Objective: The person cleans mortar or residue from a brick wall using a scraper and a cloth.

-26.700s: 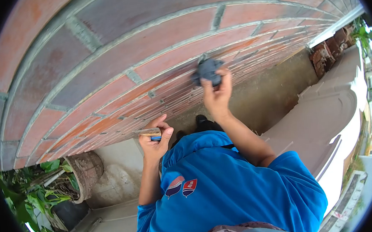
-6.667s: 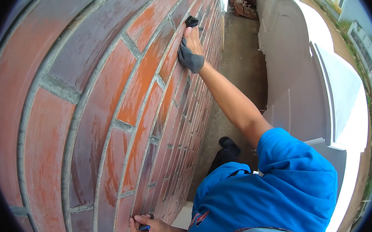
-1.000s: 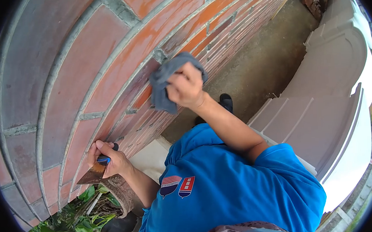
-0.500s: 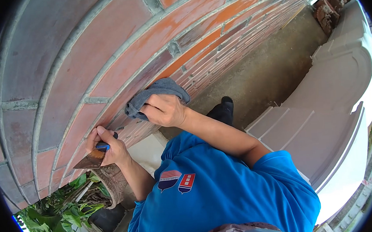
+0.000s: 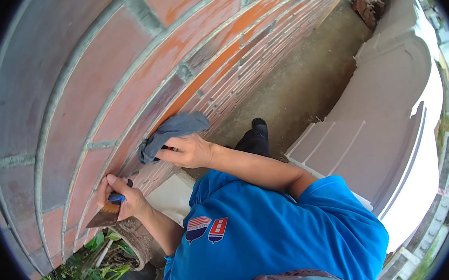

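Note:
My left hand (image 5: pixel 122 196) is closed round the blue and black handle of a putty knife (image 5: pixel 104 217). Its broad blade is stained brown and points down to the left, close to the brick wall (image 5: pixel 96 91). My right hand (image 5: pixel 191 151) grips a dark grey cloth (image 5: pixel 174 132) at the wall face, beside a row of orange-toned brick. A small red and black bit shows between the right fingers and the cloth; what it belongs to is hidden. The bricks are reddish and grey, with pale grey mortar joints between them.
A concrete walkway (image 5: pixel 303 77) runs along the wall, with my dark shoe (image 5: pixel 259 128) on it. White moulded masonry (image 5: pixel 388 92) borders the right side. A rough brown pot (image 5: pixel 132 239) and leafy plants (image 5: pixel 83 274) are at lower left; broken rubble (image 5: pixel 368 5) lies far off.
The view has shifted a little, so the wall and both hands appear further left. My right hand has turned slightly, and the red and black bit now shows beneath the cloth.

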Demonstrator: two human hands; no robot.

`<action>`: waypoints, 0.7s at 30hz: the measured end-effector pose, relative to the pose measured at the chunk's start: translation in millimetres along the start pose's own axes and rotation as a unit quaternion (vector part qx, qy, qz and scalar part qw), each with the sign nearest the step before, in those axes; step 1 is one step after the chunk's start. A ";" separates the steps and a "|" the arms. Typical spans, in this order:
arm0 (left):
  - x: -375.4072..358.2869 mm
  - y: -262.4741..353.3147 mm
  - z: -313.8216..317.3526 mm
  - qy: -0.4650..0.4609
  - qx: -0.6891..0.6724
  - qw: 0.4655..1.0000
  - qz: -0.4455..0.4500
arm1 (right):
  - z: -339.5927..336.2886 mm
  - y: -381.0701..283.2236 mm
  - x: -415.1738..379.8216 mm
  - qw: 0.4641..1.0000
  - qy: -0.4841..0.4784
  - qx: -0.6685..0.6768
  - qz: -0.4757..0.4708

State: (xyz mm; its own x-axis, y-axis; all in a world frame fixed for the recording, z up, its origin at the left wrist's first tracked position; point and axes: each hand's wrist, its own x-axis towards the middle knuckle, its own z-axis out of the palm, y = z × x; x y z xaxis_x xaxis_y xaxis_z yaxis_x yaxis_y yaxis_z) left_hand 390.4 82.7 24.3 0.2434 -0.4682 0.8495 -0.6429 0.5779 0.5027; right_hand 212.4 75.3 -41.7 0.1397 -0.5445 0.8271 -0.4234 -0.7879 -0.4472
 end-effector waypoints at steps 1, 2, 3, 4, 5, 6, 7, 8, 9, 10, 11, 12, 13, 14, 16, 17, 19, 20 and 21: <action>1.3 0.1 1.3 0.000 -0.011 1.000 0.014 | -3.7 10.7 -7.7 1.000 0.007 -0.012 -0.003; 1.3 -0.2 0.7 0.003 -0.021 1.000 0.003 | -9.5 19.0 -9.5 1.000 0.013 -0.019 -0.007; 1.0 -1.7 0.8 0.005 -0.039 0.999 0.002 | -15.6 25.1 -8.5 1.000 0.018 -0.022 -0.010; 1.1 -3.0 0.5 0.009 -0.053 0.999 0.001 | -28.0 35.1 -8.1 0.998 0.037 -0.040 -0.012; 1.4 -3.8 0.7 0.008 -0.060 0.998 -0.002 | -45.8 43.6 2.3 0.992 0.097 -0.077 -0.014; 0.9 -3.5 0.9 0.010 -0.065 0.998 -0.007 | -65.1 53.0 12.2 0.981 0.155 -0.112 -0.018; 0.5 -3.4 -0.1 0.012 -0.066 0.998 -0.012 | -79.0 66.3 9.7 0.966 0.216 -0.137 0.043; -0.2 -4.1 0.7 0.014 -0.061 0.998 -0.010 | -95.0 82.5 8.6 0.942 0.276 -0.160 0.101; -0.7 -4.8 0.5 0.014 -0.054 0.998 -0.009 | -115.2 103.0 13.1 0.918 0.339 -0.165 0.122; -1.0 -4.7 -0.7 0.013 -0.046 0.999 -0.008 | -135.8 122.9 12.1 0.887 0.380 -0.197 0.175; -1.4 -3.7 -0.5 0.016 -0.037 0.999 -0.010 | -155.5 150.6 11.4 0.860 0.436 -0.149 0.218; -2.6 -3.2 -0.6 0.021 -0.017 1.000 -0.010 | -171.7 175.0 11.4 0.826 0.490 -0.100 0.261; -2.6 -3.2 -0.7 0.025 0.002 1.000 -0.009 | -185.3 191.4 16.2 0.819 0.515 -0.086 0.240; -2.5 -3.7 -0.5 0.028 0.022 0.999 -0.007 | -194.6 195.9 23.9 0.810 0.539 -0.072 0.218; -1.4 -0.4 1.4 0.030 0.043 0.999 0.004 | -183.4 188.6 25.2 0.802 0.536 -0.139 0.225; -0.9 3.0 3.8 0.033 0.045 0.998 0.009 | -171.8 169.3 25.1 0.813 0.504 -0.174 0.232; -0.6 4.0 6.5 0.044 0.049 0.998 0.017 | -139.6 135.8 16.0 0.866 0.444 -0.152 0.175; -0.5 5.5 8.6 0.048 0.050 0.997 0.022 | -126.0 123.4 5.7 0.887 0.405 -0.113 0.193; 0.1 6.9 11.0 0.052 0.049 0.997 0.026 | -124.4 122.0 5.4 0.892 0.406 -0.087 0.176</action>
State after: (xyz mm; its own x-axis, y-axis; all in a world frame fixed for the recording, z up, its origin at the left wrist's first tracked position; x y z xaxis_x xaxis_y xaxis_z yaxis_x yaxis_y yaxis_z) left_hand 378.0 79.3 26.1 0.2779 -0.3642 0.8889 -0.7240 0.5287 0.4430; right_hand 50.1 12.1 -49.5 -0.6945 -0.3062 0.6511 -0.4555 -0.5133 -0.7273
